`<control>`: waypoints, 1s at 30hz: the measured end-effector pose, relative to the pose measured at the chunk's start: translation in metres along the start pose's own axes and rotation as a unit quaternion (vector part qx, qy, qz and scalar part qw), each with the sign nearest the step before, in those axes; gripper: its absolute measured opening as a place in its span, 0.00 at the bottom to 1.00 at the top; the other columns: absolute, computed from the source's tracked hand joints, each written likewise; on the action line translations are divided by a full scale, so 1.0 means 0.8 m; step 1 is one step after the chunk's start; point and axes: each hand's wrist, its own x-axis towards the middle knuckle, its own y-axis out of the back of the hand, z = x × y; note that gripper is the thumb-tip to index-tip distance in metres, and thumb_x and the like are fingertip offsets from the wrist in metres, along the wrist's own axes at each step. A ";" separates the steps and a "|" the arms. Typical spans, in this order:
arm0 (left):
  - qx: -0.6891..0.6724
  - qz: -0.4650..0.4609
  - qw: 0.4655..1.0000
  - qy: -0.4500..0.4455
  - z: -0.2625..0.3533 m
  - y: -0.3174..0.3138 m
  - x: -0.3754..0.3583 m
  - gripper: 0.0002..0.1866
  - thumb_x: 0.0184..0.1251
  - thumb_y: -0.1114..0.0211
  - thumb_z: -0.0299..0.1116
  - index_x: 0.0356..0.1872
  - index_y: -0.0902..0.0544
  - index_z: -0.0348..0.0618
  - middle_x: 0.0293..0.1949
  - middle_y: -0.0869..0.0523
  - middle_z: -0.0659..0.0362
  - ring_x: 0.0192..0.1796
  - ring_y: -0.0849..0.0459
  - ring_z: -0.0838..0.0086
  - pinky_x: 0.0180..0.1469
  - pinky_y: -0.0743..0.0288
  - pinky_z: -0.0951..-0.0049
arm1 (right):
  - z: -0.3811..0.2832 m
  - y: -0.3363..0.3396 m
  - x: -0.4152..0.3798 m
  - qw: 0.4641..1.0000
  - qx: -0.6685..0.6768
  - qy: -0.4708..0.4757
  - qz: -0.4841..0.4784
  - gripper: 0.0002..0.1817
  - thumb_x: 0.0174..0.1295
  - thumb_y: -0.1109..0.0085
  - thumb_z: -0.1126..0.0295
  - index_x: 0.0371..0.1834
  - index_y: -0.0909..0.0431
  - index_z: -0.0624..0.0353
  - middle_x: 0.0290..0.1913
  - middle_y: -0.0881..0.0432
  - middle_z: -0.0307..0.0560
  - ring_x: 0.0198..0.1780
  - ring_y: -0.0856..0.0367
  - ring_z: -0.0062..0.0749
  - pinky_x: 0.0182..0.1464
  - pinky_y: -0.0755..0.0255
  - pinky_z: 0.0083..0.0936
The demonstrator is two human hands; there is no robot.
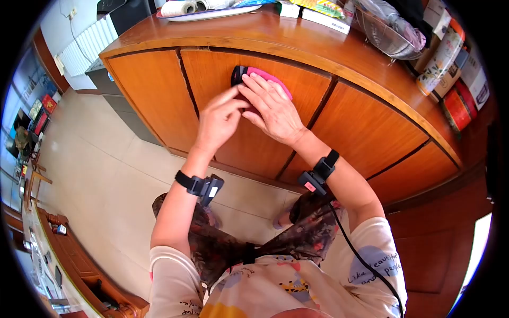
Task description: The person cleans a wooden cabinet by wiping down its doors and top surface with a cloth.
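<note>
A pink item with a black end (238,76) is up against the wooden cabinet's front, just below its top; most of it is hidden under my hands, so I cannot tell its kind. Across its pink part lies my right hand (273,108), fingers together and extended over it, thumb beneath. My left hand (221,119) comes from the left with bent fingers pinching at its lower edge, the fingertips meeting those of the right hand. Black straps with small devices, a left strap (199,185) and a right strap (319,172), are round my wrists.
On the cabinet top (228,34) stand a plate (212,14) with rolls, some boxes, a wire basket (387,40) and a spray can (442,58). A black cable (355,241) runs along my right arm. Behind on the left is a wooden table (79,259).
</note>
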 end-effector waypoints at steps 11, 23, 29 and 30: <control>0.418 -0.080 0.887 -0.178 -0.072 0.092 0.171 0.49 0.52 0.25 0.47 0.76 0.42 0.58 0.75 0.37 0.63 0.77 0.42 0.65 0.76 0.47 0.52 | 0.010 -0.013 -0.107 0.962 -0.236 0.032 -0.133 0.32 0.59 0.47 0.70 0.71 0.33 0.50 0.78 0.43 0.37 0.78 0.47 0.31 0.77 0.53 0.34; 0.321 -0.216 0.903 -0.189 -0.108 0.124 0.186 0.46 0.51 0.27 0.57 0.66 0.31 0.35 0.66 0.27 0.46 0.70 0.32 0.54 0.73 0.43 0.56 | 0.028 0.002 -0.044 0.960 -0.267 -0.059 0.057 0.34 0.56 0.32 0.55 0.69 0.29 0.39 0.74 0.34 0.39 0.74 0.38 0.34 0.73 0.53 0.46; 0.291 -0.110 0.939 -0.145 -0.146 0.092 0.174 0.43 0.48 0.23 0.50 0.68 0.29 0.53 0.67 0.26 0.58 0.71 0.31 0.65 0.72 0.40 0.58 | -0.004 -0.141 -0.106 0.885 -0.348 0.194 -0.241 0.28 0.68 0.53 0.60 0.73 0.34 0.48 0.79 0.45 0.38 0.80 0.52 0.35 0.77 0.58 0.43; 0.296 -0.082 0.940 -0.150 -0.144 0.092 0.174 0.42 0.46 0.21 0.49 0.66 0.27 0.53 0.65 0.23 0.58 0.69 0.29 0.64 0.71 0.38 0.60 | -0.010 -0.158 -0.115 0.857 -0.352 0.246 -0.286 0.29 0.69 0.56 0.61 0.74 0.36 0.49 0.80 0.47 0.38 0.80 0.54 0.33 0.78 0.60 0.41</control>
